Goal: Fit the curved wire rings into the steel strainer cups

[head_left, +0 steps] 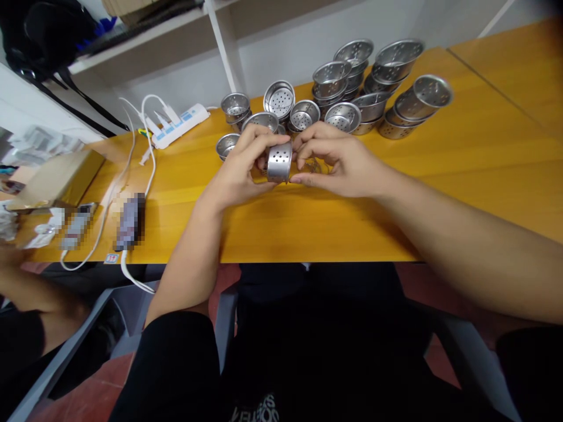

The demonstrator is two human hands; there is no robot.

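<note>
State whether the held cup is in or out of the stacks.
Out: the left hand holds the perforated cup in front of the stacked cups.

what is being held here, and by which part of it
A perforated metal cup, held by its side wall in the left hand, thumb below and fingers above. The right hand is at its right edge; whether it grips, I cannot tell.

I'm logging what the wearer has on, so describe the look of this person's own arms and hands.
The left hand and right hand are ungloved, with nothing visible on the wrists. Both forearms are bare. The left sleeve and right sleeve are short and black, matching a black top with pale lettering.
</note>
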